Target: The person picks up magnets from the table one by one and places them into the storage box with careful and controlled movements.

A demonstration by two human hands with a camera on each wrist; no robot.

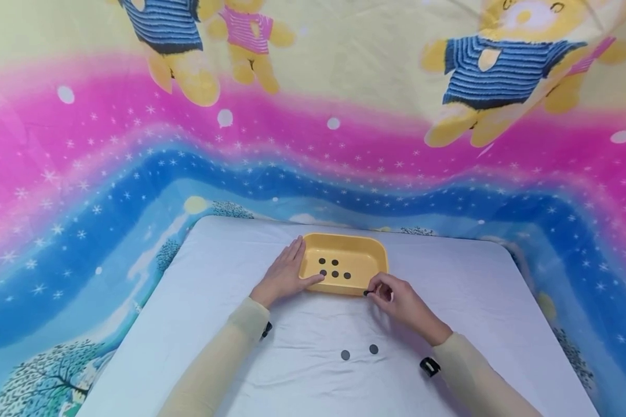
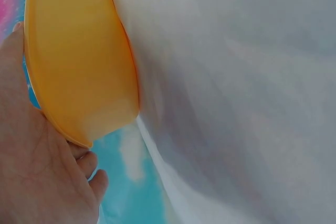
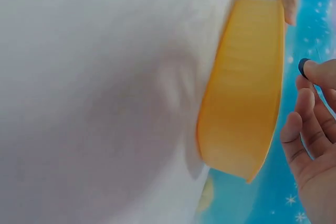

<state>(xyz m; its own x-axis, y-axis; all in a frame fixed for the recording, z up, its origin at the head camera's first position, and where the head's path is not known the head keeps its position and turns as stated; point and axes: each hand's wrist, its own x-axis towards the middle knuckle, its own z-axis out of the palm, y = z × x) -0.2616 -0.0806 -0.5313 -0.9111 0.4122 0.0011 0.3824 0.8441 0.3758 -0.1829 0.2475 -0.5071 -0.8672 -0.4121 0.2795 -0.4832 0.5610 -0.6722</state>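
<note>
A shallow yellow plastic tray [image 1: 344,289] stands near the far edge of the white surface, several small dark round discs [image 1: 335,263] lying flat inside it. My left hand [image 1: 287,272] rests on the tray's left front corner, straight fingers along the left side and thumb over the front rim. Seen from the left wrist, the hand [image 2: 47,145] touches the tray's rim [image 2: 32,77]. Between thumb and forefinger, my right hand [image 1: 399,294] pinches a dark disc [image 3: 303,67] just by the right front rim. The other right-hand fingers are loosely bent.
Two more dark discs, a left one [image 1: 345,355] and a right one [image 1: 373,349], lie on the creased white cloth [image 1: 302,370] in front of the tray. A colourful curtain with bears [image 1: 495,69] surrounds the surface on the far side and both flanks.
</note>
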